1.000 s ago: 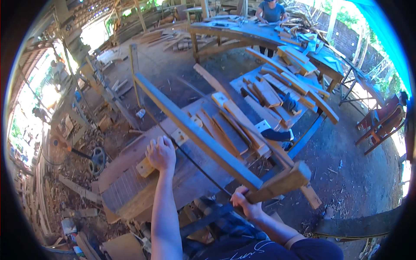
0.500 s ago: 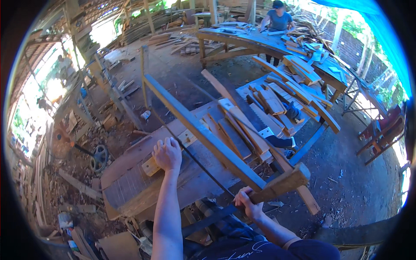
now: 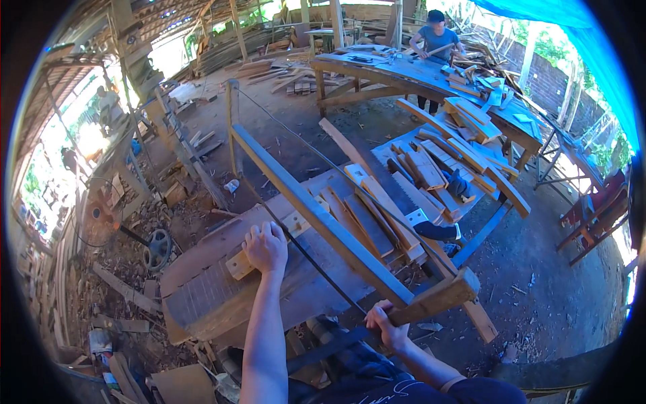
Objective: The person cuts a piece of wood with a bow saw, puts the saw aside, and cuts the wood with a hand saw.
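On bench | left hand [image 3: 266,248] grip pressed on wood block [image 3: 243,261] | right hand [image 3: 386,326] grip clamped on frame saw [image 3: 316,217]

We've got a pale tan wooden frame saw [image 3: 323,222], a weathered grey-brown workbench [image 3: 202,296], bright blue tarp [image 3: 572,34] overhead, reddish-brown dirt floor [image 3: 538,269], and a person's grey-blue shirt [image 3: 436,42] out back

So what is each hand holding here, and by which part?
The right hand grips the wooden frame saw by the lower end of its near end bar. The left hand presses down on a small wooden block on the workbench, near its middle.
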A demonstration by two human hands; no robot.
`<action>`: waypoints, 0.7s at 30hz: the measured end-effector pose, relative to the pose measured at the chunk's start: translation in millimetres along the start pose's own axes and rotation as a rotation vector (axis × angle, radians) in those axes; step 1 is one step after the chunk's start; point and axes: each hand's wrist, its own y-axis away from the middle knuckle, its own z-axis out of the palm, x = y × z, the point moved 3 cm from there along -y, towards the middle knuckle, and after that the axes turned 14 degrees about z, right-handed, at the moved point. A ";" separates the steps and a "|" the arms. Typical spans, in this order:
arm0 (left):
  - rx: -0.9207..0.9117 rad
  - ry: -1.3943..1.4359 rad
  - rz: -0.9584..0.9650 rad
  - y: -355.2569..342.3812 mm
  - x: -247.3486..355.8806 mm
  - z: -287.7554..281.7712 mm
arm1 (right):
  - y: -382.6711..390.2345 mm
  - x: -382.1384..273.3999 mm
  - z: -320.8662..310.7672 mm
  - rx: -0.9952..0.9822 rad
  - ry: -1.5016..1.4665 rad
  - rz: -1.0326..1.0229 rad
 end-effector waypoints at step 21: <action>-0.143 -0.026 0.008 -1.5 -0.2 6.4 | 2.8 -5.2 0.4 0.073 0.310 0.014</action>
